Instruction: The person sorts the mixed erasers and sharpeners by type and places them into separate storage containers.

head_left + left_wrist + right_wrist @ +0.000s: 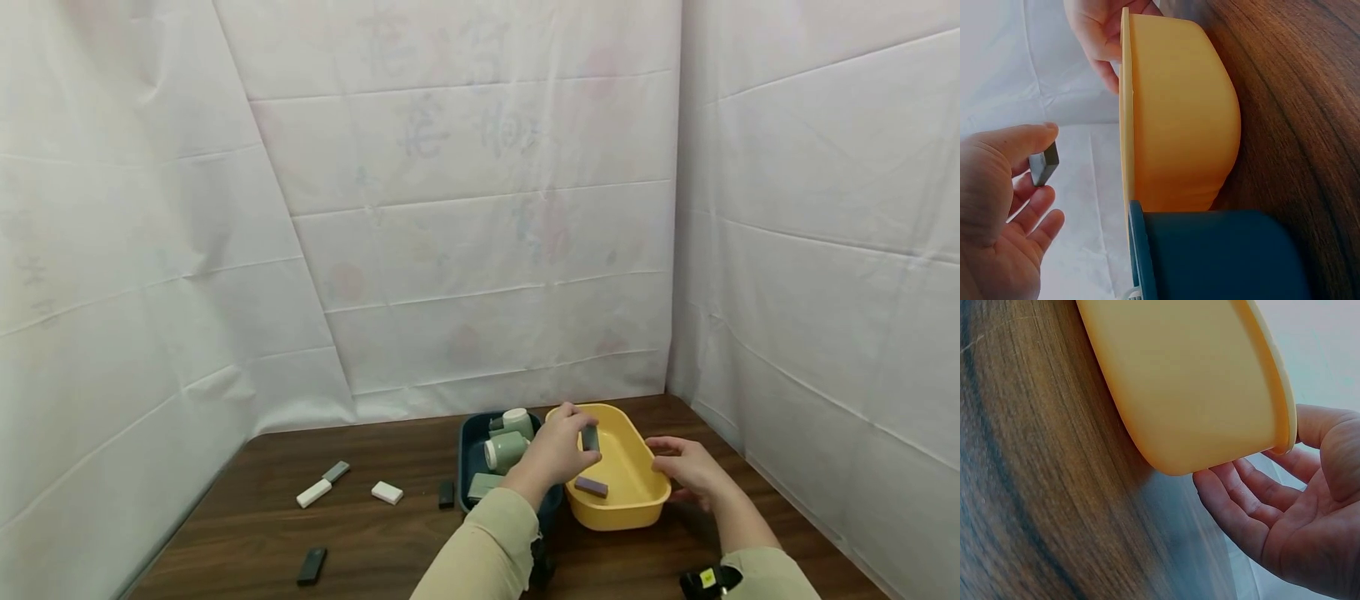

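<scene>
My left hand (558, 446) pinches a small dark grey rectangular block (1044, 164) between thumb and fingers, held over the yellow plastic bin (626, 467). The block (590, 439) shows above the bin's left side in the head view. At the bin's right side, my right hand (693, 471) holds the rim, its thumb at the edge and its fingers (1235, 494) curled against the outer wall. A purple block (592, 487) lies inside the yellow bin, toward its near left. The blue bin (471, 446) stands just left of it, partly hidden by my left forearm.
Pale green jars with white lids (504, 451) and a green block (483, 485) sit in the blue bin. Leftward on the wooden table lie white blocks (387, 492), a grey block (336, 472) and black blocks (312, 566). White sheeting (465, 250) surrounds the table behind and at the sides.
</scene>
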Demonstrator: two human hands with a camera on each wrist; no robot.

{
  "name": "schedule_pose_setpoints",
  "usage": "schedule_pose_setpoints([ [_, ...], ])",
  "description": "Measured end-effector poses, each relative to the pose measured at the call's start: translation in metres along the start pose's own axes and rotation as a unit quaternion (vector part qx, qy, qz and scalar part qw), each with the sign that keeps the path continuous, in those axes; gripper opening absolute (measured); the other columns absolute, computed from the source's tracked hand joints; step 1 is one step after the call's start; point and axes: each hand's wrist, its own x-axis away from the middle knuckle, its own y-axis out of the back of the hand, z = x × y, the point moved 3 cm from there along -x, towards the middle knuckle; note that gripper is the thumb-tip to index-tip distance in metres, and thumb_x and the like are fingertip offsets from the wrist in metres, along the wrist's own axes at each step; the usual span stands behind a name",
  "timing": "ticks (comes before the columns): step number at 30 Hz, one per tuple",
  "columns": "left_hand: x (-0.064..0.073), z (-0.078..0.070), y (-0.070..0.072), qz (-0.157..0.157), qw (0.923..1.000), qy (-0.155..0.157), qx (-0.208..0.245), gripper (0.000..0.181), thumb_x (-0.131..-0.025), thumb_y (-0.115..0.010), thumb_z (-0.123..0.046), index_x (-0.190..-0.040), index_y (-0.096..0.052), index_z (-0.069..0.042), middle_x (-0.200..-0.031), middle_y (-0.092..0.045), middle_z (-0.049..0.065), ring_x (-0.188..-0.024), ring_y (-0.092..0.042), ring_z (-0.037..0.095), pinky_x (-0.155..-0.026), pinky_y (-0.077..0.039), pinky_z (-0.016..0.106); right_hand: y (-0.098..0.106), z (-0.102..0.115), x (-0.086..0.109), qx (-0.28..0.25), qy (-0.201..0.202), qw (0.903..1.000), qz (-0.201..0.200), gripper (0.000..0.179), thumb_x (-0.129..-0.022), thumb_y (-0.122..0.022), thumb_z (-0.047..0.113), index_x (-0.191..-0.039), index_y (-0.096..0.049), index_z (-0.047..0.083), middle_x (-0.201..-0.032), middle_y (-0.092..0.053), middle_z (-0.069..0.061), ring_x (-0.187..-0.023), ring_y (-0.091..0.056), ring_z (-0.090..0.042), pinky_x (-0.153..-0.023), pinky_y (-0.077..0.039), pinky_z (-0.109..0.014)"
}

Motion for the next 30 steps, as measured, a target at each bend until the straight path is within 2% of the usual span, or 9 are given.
schedule_pose_setpoints([
  [2,0.000,0.000,-0.001,0.007,1.0000,0.005,0.002,0.046,-0.090,-0.081,-0.032,-0.132,-0.068,-0.021,-0.125,-0.056,-0.005,-0.104,-0.058,0.008,-0.087,-0.051,0.023,-0.001,0.000,0.000,-0.003,-0.002,1.0000,-0.003,0.056,-0.088,-0.063,0.005,-0.142,-0.052,-0.004,-0.109,-0.061,-0.019,-0.079,-0.065,-0.025,-0.064,-0.060,-0.045],
  [8,0.002,0.004,0.000,0.033,0.9986,0.039,0.016,0.062,-0.089,-0.081,-0.038,-0.144,-0.059,-0.020,-0.146,-0.050,0.001,-0.125,-0.056,0.016,-0.100,-0.049,0.034,-0.003,0.003,0.000,-0.006,0.003,1.0000,-0.003,0.056,-0.088,-0.063,0.005,-0.142,-0.052,-0.004,-0.114,-0.063,-0.020,-0.083,-0.066,-0.025,-0.066,-0.061,-0.047],
  [12,0.002,0.007,0.003,0.026,0.9989,0.033,0.018,0.062,-0.089,-0.081,-0.038,-0.144,-0.058,-0.019,-0.144,-0.051,0.001,-0.126,-0.054,0.017,-0.101,-0.049,0.035,-0.002,0.003,-0.002,-0.006,0.003,1.0000,-0.004,0.056,-0.088,-0.063,0.005,-0.142,-0.052,-0.004,-0.112,-0.062,-0.019,-0.082,-0.066,-0.025,-0.065,-0.060,-0.046],
  [20,0.003,0.013,0.011,0.013,0.9993,0.028,0.020,0.064,-0.089,-0.081,-0.040,-0.144,-0.058,-0.018,-0.134,-0.054,-0.002,-0.117,-0.055,0.014,-0.096,-0.051,0.031,-0.002,0.002,-0.002,-0.013,0.002,0.9999,-0.006,0.056,-0.087,-0.063,0.003,-0.141,-0.052,-0.005,-0.113,-0.063,-0.020,-0.084,-0.067,-0.025,-0.066,-0.061,-0.048],
  [30,0.011,0.021,0.034,0.005,0.9991,0.009,0.042,0.062,-0.090,-0.079,-0.038,-0.144,-0.057,-0.017,-0.136,-0.052,0.001,-0.117,-0.054,0.018,-0.098,-0.050,0.035,-0.002,0.000,-0.002,-0.013,0.001,0.9999,-0.005,0.056,-0.088,-0.062,0.003,-0.142,-0.051,-0.005,-0.116,-0.062,-0.021,-0.085,-0.067,-0.026,-0.066,-0.061,-0.048],
])
